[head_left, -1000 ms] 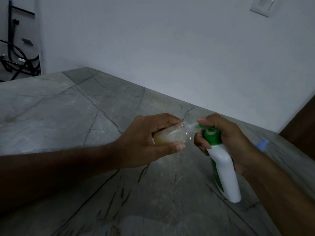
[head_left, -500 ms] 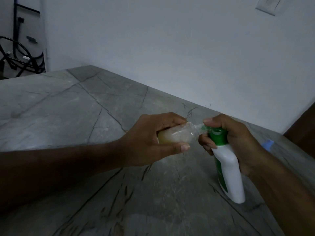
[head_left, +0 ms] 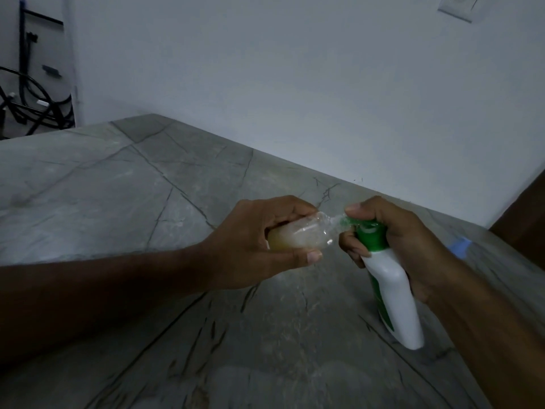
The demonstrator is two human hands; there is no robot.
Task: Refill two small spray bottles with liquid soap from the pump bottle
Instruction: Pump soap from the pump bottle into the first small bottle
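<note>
Here, two hands are bringing a small bottle to a soap pump

The left hand is gripping a clear spray bottle, tilted sideways with yellowish liquid inside, its mouth touching the green nozzle. The right hand is wrapping around the white pump bottle, which is standing tilted on the grey stone counter, thumb pressing on top.

Pump bottle: nozzle hidden under the right hand. Small spray bottle: base concealed inside the left hand. Blue object behind the right wrist: blurred, unidentifiable. Wall plate: cut by the top edge.
</note>
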